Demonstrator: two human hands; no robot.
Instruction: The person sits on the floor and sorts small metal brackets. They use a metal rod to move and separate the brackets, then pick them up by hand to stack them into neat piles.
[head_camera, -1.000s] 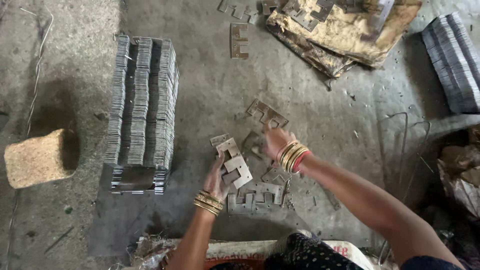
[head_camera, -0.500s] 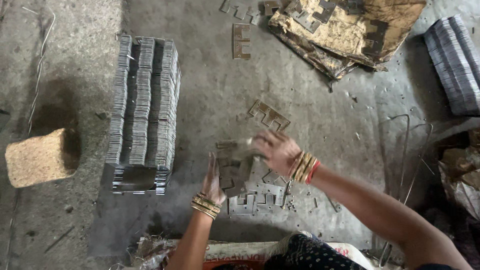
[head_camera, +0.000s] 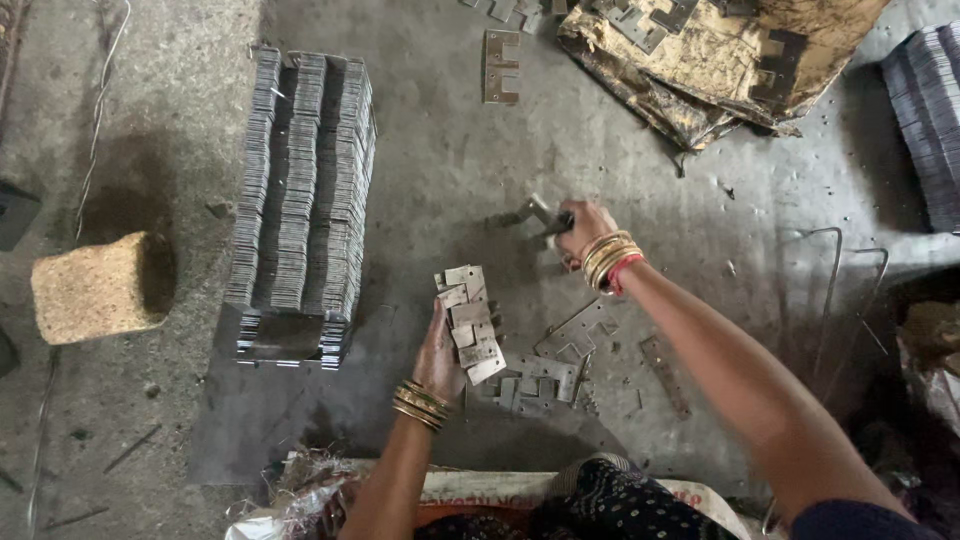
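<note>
— Several rows of stamped metal plates form the big stack on the floor; where are your hands from it?

— Just right of the stack, your left hand has its grip closed around a fanned bundle of plates. Farther right, your right hand pinches one small plate off the floor.

I sit at a grey concrete floor. On it stand a tall block of stacked metal plates, a rough stone block, torn cardboard and loose notched plates.
</note>
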